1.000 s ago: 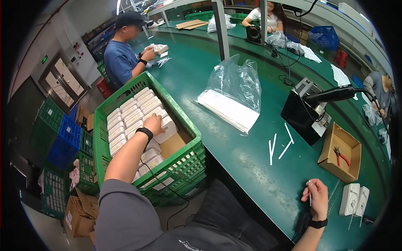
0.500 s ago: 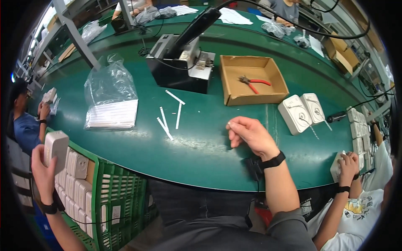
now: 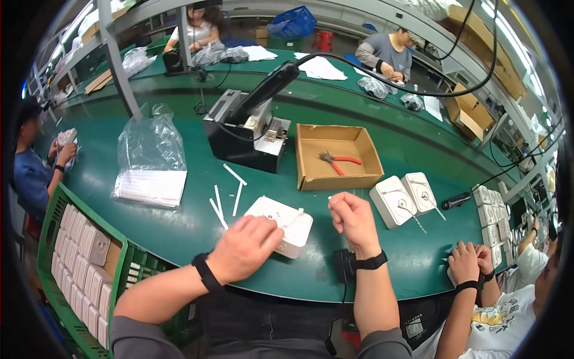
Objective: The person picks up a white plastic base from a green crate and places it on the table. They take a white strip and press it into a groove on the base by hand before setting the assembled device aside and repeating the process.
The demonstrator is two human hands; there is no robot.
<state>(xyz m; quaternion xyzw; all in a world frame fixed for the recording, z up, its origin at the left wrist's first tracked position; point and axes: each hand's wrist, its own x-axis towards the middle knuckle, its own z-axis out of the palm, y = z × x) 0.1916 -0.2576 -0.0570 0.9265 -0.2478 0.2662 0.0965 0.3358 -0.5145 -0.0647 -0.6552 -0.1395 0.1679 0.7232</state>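
A white box-shaped device (image 3: pixel 297 232) with rounded corners rests on the green table in front of me, a short white piece lying across its top. My left hand (image 3: pixel 248 246) holds the device at its near left side, fingers bent over the top; the thumb is hidden. Just right of the device, my right hand (image 3: pixel 354 220) is closed in a pinch above the table. A tiny white tip shows at its fingertips, too small to name. Several thin white strips (image 3: pixel 238 197) lie beyond my left hand.
Beyond stand a black machine (image 3: pixel 245 134) and a cardboard box (image 3: pixel 341 182) holding red-handled cutters (image 3: pixel 341 160). Two more white devices (image 3: pixel 391 202) sit to the right. A clear bag of white strips (image 3: pixel 149 186) lies left. A green crate (image 3: pixel 122 245) holds several devices. Co-workers sit either side.
My left hand has brought the white device from above the crate onto the table in front of me. My right hand stays pinched. The whole view has shifted.
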